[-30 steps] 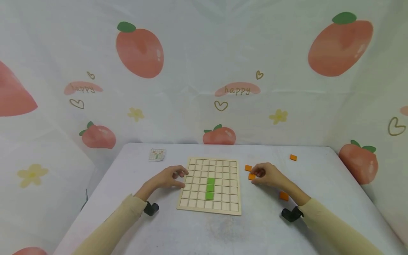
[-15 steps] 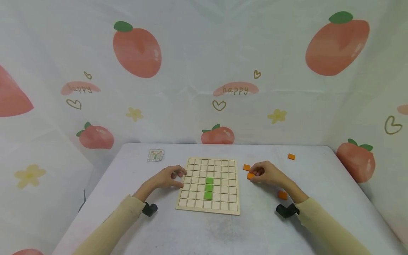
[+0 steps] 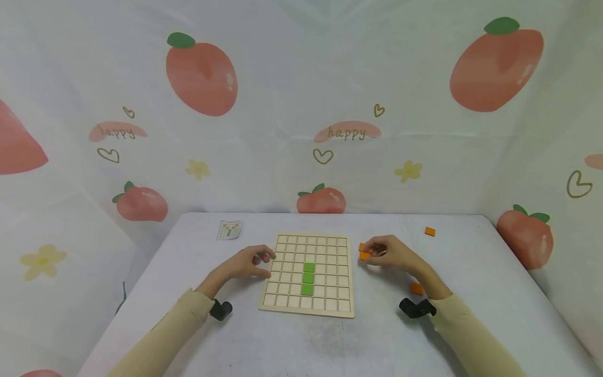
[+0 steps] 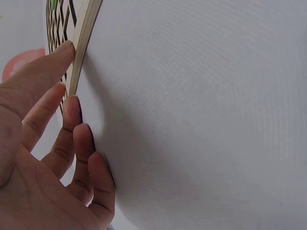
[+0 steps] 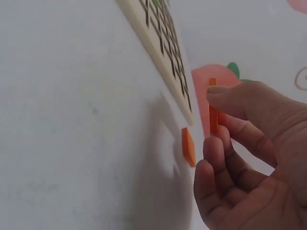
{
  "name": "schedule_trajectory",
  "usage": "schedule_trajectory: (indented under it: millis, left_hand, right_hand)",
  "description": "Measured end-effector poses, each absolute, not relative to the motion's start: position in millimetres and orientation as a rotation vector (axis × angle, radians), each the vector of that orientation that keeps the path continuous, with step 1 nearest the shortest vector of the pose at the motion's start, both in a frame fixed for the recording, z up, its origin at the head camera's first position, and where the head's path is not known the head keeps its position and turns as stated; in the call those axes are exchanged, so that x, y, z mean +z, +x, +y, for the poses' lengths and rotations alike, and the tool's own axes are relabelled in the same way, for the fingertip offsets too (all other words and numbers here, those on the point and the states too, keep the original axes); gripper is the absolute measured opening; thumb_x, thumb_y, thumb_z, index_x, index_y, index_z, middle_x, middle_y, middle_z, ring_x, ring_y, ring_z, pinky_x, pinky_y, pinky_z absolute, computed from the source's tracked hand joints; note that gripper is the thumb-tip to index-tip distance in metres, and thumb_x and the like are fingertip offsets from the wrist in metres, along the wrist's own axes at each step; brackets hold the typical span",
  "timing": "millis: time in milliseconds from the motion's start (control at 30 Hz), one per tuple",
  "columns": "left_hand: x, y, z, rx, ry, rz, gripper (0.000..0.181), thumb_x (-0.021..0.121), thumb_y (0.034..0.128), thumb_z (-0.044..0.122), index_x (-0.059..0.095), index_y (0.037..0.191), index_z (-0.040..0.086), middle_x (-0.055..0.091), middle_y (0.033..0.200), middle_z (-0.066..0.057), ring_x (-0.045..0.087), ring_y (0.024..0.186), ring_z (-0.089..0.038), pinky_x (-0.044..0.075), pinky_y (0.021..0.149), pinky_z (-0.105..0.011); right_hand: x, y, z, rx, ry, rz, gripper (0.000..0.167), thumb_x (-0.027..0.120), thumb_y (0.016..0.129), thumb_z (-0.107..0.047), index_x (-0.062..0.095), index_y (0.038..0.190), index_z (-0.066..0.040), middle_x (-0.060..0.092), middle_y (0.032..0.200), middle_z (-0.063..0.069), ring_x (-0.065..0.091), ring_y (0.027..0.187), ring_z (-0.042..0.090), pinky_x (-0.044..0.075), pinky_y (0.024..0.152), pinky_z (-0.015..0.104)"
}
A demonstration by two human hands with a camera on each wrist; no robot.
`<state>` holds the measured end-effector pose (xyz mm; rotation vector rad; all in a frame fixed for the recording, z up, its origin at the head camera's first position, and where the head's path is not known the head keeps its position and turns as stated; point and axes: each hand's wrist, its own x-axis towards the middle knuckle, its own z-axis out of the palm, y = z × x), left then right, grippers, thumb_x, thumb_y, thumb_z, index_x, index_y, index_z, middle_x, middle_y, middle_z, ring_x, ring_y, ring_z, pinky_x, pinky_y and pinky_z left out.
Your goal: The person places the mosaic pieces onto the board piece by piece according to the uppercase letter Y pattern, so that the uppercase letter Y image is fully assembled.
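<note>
A square wooden grid board (image 3: 330, 309) lies on the table, with several green tiles (image 3: 308, 278) in one column. At the board's left edge is my left hand (image 3: 245, 263); in the left wrist view its thumb and forefinger touch the board's rim (image 4: 82, 43), fingers loosely bent and pinching nothing I can make out. Just right of the board, my right hand (image 3: 393, 253) pinches an orange tile (image 5: 213, 108) between thumb and fingers, raised off the table. Another orange tile (image 5: 188, 147) lies on the table below it, partly covered by the held one in the head view.
One orange tile (image 3: 430, 231) lies at the back right, and another (image 3: 416, 288) near my right wrist. A small paper card with a coloured grid pattern (image 3: 229, 230) lies at the back left. A printed cloth (image 3: 264, 173) hangs behind the table.
My right hand has picked the orange tile up from the table and moved slightly left with it, towards the board. The left hand stays at the board's edge.
</note>
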<state>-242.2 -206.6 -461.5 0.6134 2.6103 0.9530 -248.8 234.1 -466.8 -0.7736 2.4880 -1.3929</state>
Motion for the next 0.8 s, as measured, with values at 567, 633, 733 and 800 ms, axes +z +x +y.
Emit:
schedule_trajectory:
  millis: [567, 633, 733, 800]
  left_hand:
    - [-463.8, -242.3, -208.5, 0.958, 0.577, 2.614, 0.044, 0.087, 0.0805, 0.012, 0.067, 0.119, 0.011, 0.059, 0.103, 0.001, 0.054, 0.095, -0.022, 0.045, 0.088, -0.043]
    - [-463.5, -242.7, -208.0, 0.958, 0.572, 2.615, 0.044, 0.087, 0.0803, 0.011, 0.067, 0.119, 0.011, 0.059, 0.102, 0.001, 0.054, 0.094, -0.021, 0.045, 0.088, -0.043]
    - [-462.4, -242.7, -208.0, 0.958, 0.576, 2.612, 0.044, 0.087, 0.0804, 0.011, 0.067, 0.119, 0.011, 0.059, 0.103, 0.001, 0.054, 0.094, -0.021, 0.045, 0.088, -0.042]
    - [-462.4, -242.6, -208.4, 0.956, 0.579, 2.610, 0.044, 0.087, 0.0805, 0.011, 0.067, 0.119, 0.012, 0.059, 0.103, 0.001, 0.054, 0.094, -0.021, 0.045, 0.088, -0.042]
  right_hand:
    - [-449.1, -257.0, 173.7, -1.475, -0.869, 2.418, 0.023, 0.077, 0.084, 0.004, 0.070, 0.106, 0.005, 0.065, 0.093, 0.015, 0.060, 0.086, 0.031, 0.052, 0.079, 0.040]
    - [-449.5, -258.4, 170.0, -1.476, -0.874, 2.415, 0.023, 0.078, 0.084, 0.003, 0.070, 0.106, 0.005, 0.064, 0.091, 0.013, 0.060, 0.085, 0.029, 0.053, 0.078, 0.038]
    - [-456.3, -263.8, 167.6, -1.477, -0.880, 2.427, 0.023, 0.080, 0.084, -0.001, 0.072, 0.105, 0.001, 0.064, 0.089, 0.006, 0.060, 0.083, 0.022, 0.053, 0.077, 0.033]
    - [-456.7, -264.9, 165.3, -1.466, -0.884, 2.432, 0.022, 0.080, 0.084, -0.002, 0.072, 0.104, 0.001, 0.064, 0.088, 0.005, 0.060, 0.082, 0.022, 0.053, 0.076, 0.033]
